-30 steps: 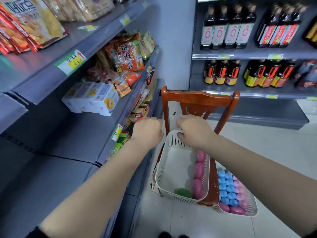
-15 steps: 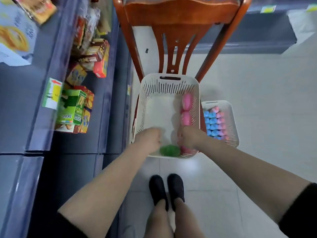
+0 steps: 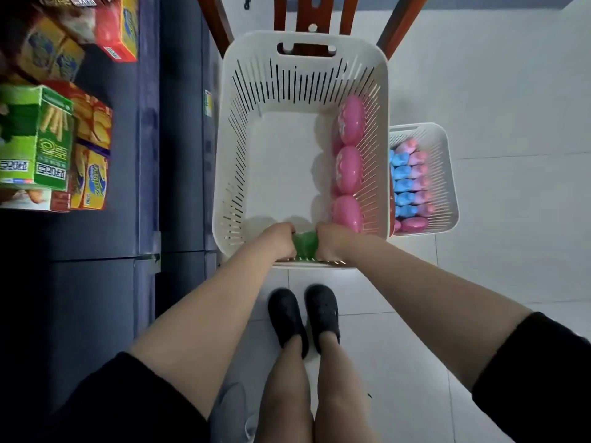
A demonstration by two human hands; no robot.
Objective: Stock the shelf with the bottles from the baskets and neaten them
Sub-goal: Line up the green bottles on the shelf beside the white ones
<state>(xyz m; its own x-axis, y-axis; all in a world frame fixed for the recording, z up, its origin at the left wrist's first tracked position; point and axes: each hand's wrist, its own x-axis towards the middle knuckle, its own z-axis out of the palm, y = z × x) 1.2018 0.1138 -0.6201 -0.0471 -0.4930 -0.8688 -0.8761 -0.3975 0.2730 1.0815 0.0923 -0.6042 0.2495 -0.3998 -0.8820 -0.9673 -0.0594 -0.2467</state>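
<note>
The white basket on the wooden chair holds three pink bottles along its right wall, and at its near wall the left hand and right hand each have their grip clamped on one green bottle.

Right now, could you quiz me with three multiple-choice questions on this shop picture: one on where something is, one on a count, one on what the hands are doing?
1. Where does the big white basket sit?
A. on the wooden chair
B. on the shelf
C. on the floor

2. How many pink bottles stand in it?
A. one
B. three
C. six

3. What do the left hand and right hand do?
A. hang idle
B. grip the green bottle
C. lift the small basket

Answers: 1 A, chair back rises behind it; 2 B, a row along its right wall; 3 B, green shows between both hands.
</note>
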